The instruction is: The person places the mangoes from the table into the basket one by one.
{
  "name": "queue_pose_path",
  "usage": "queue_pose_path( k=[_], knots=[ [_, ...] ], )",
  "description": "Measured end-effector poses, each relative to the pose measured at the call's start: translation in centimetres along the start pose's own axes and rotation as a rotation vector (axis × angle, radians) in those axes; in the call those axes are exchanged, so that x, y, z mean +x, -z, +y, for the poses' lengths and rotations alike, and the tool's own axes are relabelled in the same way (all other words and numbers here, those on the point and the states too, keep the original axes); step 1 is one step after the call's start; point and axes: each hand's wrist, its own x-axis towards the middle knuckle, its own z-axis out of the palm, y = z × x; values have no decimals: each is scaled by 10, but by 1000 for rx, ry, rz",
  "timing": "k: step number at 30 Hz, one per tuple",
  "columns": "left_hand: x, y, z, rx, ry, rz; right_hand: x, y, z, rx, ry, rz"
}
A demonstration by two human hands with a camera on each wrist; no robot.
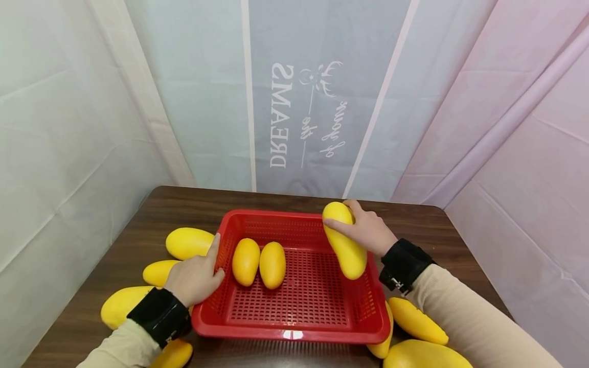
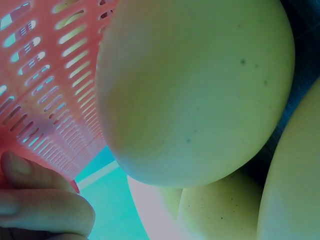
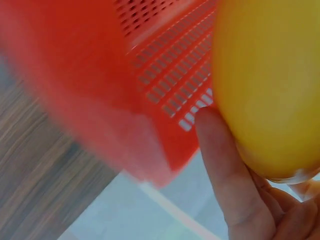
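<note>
Over bskt [image 1: 317, 291], R grip [image 1: 371, 232] rnd mango [image 1: 344, 248], L grip [image 1: 193, 278] splayed on rim [image 1: 336, 336]

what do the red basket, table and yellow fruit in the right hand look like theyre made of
Red basket: glossy molded plastic, most likely; its rim catches highlights and its walls are slotted. Table: dark brown wood or wood-print laminate; the grain shows, but not which. Yellow fruit in the right hand: smooth, slightly shiny skin, natural or artificial; the even surface leaves that open.
</note>
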Motion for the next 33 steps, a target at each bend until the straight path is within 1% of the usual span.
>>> queue_pose_path(
  k=[6, 11, 18, 21, 24, 28, 33],
  knots=[
    [1, -1, 0, 8, -6, 5, 7, -16, -10, 55, -19, -31],
    [1, -2, -1, 6, -5, 1, 12, -28, -15, 92, -22, -43],
    [0, -1, -2, -9, -6, -2, 18, -43, -21, 192, -36, -79],
    [0, -1, -2, -12, -5, -4, 20, -49, -22, 212, -45, -92],
    [0, 0, -2, -4, -1, -3, 23, -56, -22, 216, -59, -84],
    [1, 0, -1, 2, 1, -1, 29, -67, -23, 188, -82, -55],
    [1, 0, -1, -2, 2, -4, 34, -83, -22, 107, -100, -40]
  ],
)
